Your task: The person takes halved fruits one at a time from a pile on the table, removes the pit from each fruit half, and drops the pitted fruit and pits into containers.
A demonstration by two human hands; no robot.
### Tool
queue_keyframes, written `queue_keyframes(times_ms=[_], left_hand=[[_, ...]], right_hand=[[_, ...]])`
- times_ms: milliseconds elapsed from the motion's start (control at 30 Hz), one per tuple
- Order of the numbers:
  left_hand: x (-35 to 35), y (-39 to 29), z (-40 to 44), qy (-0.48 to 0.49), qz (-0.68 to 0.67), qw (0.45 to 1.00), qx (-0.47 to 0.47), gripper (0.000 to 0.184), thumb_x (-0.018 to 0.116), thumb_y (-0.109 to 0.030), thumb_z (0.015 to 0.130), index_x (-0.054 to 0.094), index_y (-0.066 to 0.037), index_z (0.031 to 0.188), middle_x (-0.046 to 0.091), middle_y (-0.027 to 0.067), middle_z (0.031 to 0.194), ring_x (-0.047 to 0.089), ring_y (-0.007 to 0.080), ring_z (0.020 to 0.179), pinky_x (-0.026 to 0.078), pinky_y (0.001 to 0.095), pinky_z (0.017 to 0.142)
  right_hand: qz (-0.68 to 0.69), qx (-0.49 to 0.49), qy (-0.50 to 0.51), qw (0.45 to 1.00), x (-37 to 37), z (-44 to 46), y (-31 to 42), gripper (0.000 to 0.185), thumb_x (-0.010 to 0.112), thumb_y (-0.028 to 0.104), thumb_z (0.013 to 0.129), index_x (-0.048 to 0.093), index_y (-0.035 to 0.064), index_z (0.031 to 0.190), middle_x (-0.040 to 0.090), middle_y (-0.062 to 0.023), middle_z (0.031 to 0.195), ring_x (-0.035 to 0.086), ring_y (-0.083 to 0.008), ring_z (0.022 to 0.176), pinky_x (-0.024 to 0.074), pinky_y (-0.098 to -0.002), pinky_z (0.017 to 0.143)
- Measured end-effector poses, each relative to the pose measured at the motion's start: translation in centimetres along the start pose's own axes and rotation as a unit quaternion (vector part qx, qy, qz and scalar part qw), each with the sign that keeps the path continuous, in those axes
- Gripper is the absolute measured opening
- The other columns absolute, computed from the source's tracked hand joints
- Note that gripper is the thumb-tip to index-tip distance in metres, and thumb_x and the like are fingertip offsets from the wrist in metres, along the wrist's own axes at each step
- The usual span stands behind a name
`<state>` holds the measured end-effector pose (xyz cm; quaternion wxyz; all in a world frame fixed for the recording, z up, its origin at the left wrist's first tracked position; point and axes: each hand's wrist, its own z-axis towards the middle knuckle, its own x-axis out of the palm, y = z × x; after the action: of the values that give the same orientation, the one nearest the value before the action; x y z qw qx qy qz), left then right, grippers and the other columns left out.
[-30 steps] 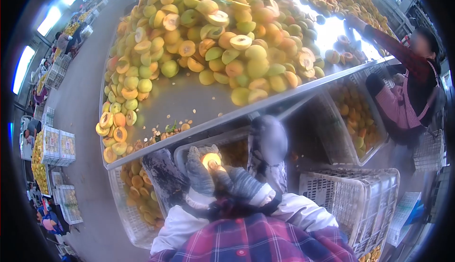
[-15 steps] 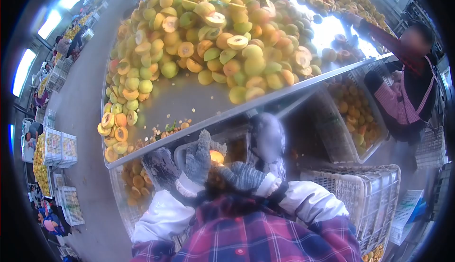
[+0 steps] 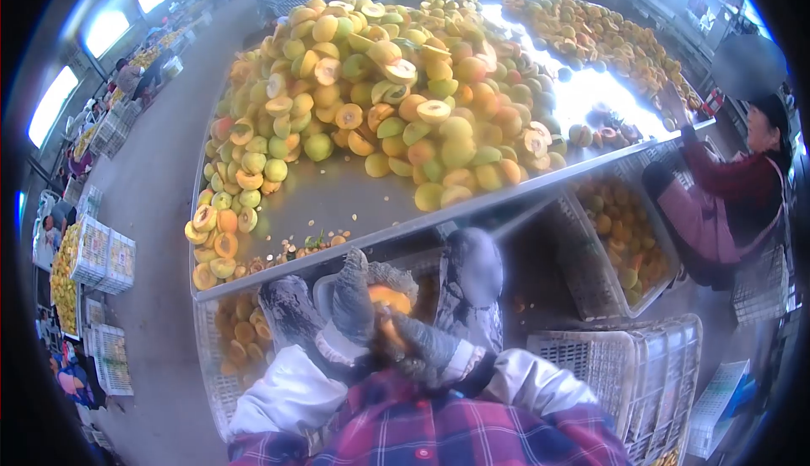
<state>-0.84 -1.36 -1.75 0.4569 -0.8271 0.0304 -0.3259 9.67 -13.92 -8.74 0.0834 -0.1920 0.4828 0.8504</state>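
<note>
An orange peach half point(image 3: 390, 299) with wet-looking flesh is in my left hand point(image 3: 356, 301), which wears a grey knit glove and has its fingers curled round the fruit. My right hand point(image 3: 426, 344), gloved the same way, is closed just below and right of the peach. Another bit of orange shows by its fingertips, but what the right hand holds is hidden. Both hands are above my lap, between my knees, close to the near edge of the metal table point(image 3: 337, 200).
A large heap of peaches point(image 3: 422, 103), many halved, covers much of the table. Pits and scraps point(image 3: 316, 245) lie near its edge. Fruit-filled crates point(image 3: 629, 238) stand below, and an upturned-looking crate point(image 3: 633, 373) is at my right. A co-worker point(image 3: 734, 188) sits on the right.
My right hand has turned and drawn down and inward beside the peach. More of the orange flesh now shows in my left hand. The view has tilted up slightly.
</note>
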Motion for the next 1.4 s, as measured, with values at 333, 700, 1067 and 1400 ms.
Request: queue_keyframes(times_ms=[333, 700, 1067, 1400], left_hand=[[-8.9, -2.6, -6.0, -0.154, 0.140, 0.955, 0.210, 0.057, 0.048, -0.056, 0.098, 0.066, -0.002, 0.091, 0.065, 0.0106, 0.079, 0.062, 0.0209, 0.068, 0.052, 0.0306, 0.062], [-5.7, -8.6, 10.1, -0.081, 0.680, 0.602, 0.411, 0.043, 0.063, -0.028, 0.088, 0.061, -0.006, 0.125, 0.065, 0.0179, 0.116, 0.062, 0.0346, 0.106, 0.049, 0.0439, 0.096], [-2.0, -5.8, 23.9, -0.025, 0.869, 0.485, 0.093, 0.079, 0.070, -0.042, 0.083, 0.038, -0.006, 0.145, 0.045, 0.0235, 0.143, 0.046, 0.0379, 0.131, 0.037, 0.0459, 0.110], [-3.0, -9.2, 9.7, -0.077, 0.090, 0.988, 0.103, 0.051, 0.049, -0.057, 0.093, 0.062, -0.011, 0.111, 0.065, 0.0096, 0.085, 0.065, 0.0220, 0.069, 0.054, 0.0349, 0.052]], right_hand=[[0.511, 0.500, -0.014, 0.699, 1.9, 1.4, 0.8, 0.040, 0.051, 0.052, 0.099, 0.063, 0.0146, 0.092, 0.058, 0.0004, 0.069, 0.051, -0.0090, 0.049, 0.0384, -0.0234, 0.038], [0.213, 0.398, 0.065, 0.890, 4.9, -0.9, -5.8, 0.041, 0.040, 0.031, 0.107, 0.056, -0.0001, 0.130, 0.065, -0.0081, 0.100, 0.063, -0.0177, 0.088, 0.0511, -0.0266, 0.079], [0.246, 0.399, 0.053, 0.882, 3.4, -0.7, -6.8, 0.038, 0.042, 0.026, 0.106, 0.057, -0.0015, 0.128, 0.066, -0.0084, 0.104, 0.063, -0.0191, 0.090, 0.0516, -0.0293, 0.082], [0.161, 0.347, -0.065, 0.922, 1.2, 1.8, -2.9, 0.035, 0.044, 0.023, 0.106, 0.057, -0.0028, 0.126, 0.066, -0.0086, 0.108, 0.064, -0.0203, 0.092, 0.0520, -0.0318, 0.085]])
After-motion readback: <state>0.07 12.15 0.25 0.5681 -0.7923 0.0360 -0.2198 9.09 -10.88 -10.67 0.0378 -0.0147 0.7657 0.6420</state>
